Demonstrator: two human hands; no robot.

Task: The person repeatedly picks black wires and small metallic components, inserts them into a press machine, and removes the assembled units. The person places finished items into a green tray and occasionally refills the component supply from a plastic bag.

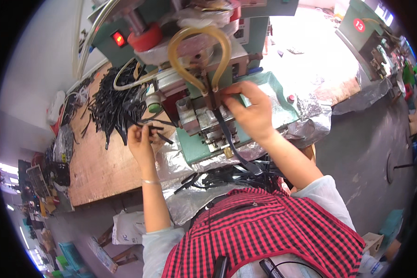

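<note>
Grey floor, apparently whitish wall.

From my end the tight spot is the machine — the right hand is tucked in close, the yellow tube loops above it, and a black strap runs down the front, so I see no clean way straight in. The left hand gets more room: I've got bare tabletop to its lower left. Going up and left, the black strip heap blocks me, and the green knob sticks out between heap and machine.
</note>
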